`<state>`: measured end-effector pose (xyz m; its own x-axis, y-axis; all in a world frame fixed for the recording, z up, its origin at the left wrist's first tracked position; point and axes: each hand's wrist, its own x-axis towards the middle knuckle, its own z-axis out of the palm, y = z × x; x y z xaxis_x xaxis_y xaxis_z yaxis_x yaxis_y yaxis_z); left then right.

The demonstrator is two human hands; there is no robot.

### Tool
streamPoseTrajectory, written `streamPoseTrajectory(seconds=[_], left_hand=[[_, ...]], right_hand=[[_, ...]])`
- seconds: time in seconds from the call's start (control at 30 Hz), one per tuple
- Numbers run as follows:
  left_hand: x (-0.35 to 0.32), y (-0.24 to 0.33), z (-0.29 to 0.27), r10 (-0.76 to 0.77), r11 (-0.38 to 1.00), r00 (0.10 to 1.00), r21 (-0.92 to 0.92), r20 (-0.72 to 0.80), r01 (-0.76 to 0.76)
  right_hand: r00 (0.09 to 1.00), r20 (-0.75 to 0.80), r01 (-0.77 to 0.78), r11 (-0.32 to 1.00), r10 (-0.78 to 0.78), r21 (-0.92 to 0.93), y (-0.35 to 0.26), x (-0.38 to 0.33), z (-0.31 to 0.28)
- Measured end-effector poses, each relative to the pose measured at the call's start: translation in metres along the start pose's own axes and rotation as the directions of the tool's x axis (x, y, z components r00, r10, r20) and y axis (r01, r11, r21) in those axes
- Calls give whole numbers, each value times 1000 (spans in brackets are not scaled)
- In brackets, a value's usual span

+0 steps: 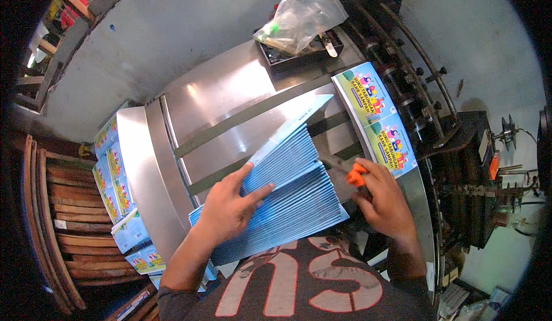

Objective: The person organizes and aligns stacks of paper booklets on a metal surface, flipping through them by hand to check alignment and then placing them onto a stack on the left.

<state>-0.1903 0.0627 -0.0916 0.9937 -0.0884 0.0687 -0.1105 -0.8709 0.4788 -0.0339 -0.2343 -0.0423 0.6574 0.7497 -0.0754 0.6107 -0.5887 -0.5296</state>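
A fanned stack of light-blue paper booklets (282,194) lies slantwise close to my body, its many edges showing as fine stripes. One sheet on top, the top blue sheet (293,121), sticks out toward the far side. My left hand (230,203) rests on the stack's left part, thumb and forefinger spread apart over the paper. At the stack's right side, my right hand (379,197) is closed around an orange-handled tool (356,175). A blurred grey blade-like part points left from it, toward the booklet edges.
Under the stack is a shiny metal table (213,105) with dark strips. Printed colourful covers (376,119) lie at the right, beside dark machine rods (397,62). A black tray (287,59) with a plastic bag (305,16) stands at the back. Wooden slats (86,223) are at left.
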Motion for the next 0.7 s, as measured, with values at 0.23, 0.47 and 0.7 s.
streamPoseTrajectory(seconds=[0.23, 0.47, 0.7], left_hand=[[21, -28, -16, -256, 965, 966, -54, 26, 257], [18, -28, -14, -388, 921, 922, -47, 0, 387], [17, -9, 1, -332, 943, 942, 23, -55, 333]], right_hand=[[976, -2, -218, 974, 219, 56, 51, 18, 62], [976, -218, 81, 972, -32, 219, 11, 33, 35], [533, -264, -315, -478, -804, 820, -174, 7, -12]])
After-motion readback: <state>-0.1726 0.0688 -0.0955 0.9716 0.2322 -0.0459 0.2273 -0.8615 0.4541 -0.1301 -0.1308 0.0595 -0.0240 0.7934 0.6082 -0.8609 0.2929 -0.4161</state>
